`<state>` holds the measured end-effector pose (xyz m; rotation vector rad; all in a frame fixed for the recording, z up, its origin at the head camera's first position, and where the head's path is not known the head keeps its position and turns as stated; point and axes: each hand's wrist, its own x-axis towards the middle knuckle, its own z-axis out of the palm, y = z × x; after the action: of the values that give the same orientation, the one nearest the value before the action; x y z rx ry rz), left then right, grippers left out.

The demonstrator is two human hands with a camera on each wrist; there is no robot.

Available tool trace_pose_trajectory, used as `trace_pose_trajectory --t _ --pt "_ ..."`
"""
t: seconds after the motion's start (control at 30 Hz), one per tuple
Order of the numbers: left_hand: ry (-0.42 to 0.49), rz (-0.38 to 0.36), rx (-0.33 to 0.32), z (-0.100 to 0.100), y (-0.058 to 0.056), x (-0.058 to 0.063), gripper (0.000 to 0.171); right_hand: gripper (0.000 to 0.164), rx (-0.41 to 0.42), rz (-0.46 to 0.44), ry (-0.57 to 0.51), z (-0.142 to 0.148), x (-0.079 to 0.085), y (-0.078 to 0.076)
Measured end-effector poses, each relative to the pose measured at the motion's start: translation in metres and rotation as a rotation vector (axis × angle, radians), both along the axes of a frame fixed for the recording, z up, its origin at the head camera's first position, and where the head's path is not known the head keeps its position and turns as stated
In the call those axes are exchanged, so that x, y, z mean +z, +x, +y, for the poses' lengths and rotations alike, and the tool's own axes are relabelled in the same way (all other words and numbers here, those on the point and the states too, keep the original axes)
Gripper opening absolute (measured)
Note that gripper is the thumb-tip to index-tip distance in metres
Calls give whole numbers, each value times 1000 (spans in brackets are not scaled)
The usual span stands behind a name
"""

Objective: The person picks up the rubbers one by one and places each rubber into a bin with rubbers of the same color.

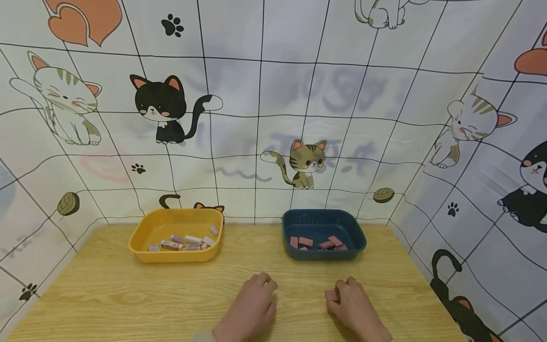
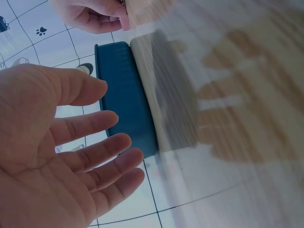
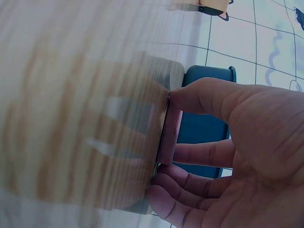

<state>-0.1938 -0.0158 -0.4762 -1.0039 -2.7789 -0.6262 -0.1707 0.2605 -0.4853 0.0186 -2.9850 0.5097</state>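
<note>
My right hand (image 1: 353, 304) pinches a small pink block (image 1: 332, 296) between thumb and fingers, low over the table in front of the blue basket (image 1: 325, 255). In the right wrist view the block (image 3: 169, 135) spans from the thumb to the fingers, its edge right at the tabletop. My left hand (image 1: 251, 306) hovers just above the wood with nothing in it. The left wrist view shows this left hand (image 2: 61, 137) with fingers spread and loosely bent. Several more pink blocks (image 1: 305, 241) lie inside the blue basket.
A yellow basket (image 1: 175, 257) at the back left holds several white and lilac pieces (image 1: 193, 240), some with printed sleeves. Both baskets stand at the rear of the wooden table (image 1: 128, 294), close to a cat-print wall covering (image 1: 239, 133). The covering also runs along the right side.
</note>
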Motion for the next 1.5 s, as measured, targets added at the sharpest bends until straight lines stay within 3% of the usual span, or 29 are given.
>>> trace_pose_trajectory --t 0.4,0.8,1.07,1.33,1.5 --pt "-17 -48 1 7 -1 4 21 15 -9 3 -22 5 4 -3" --pt "-37 -67 -8 14 -2 6 23 33 -25 42 -28 9 18 -10" --pt "-31 -26 -8 20 -3 5 23 30 15 247 -36 8 22 -14" --pt "-2 17 -25 27 -4 6 20 39 80 440 -28 11 23 -27" --pt "28 61 -30 32 -7 7 16 42 100 465 -15 12 27 -39"
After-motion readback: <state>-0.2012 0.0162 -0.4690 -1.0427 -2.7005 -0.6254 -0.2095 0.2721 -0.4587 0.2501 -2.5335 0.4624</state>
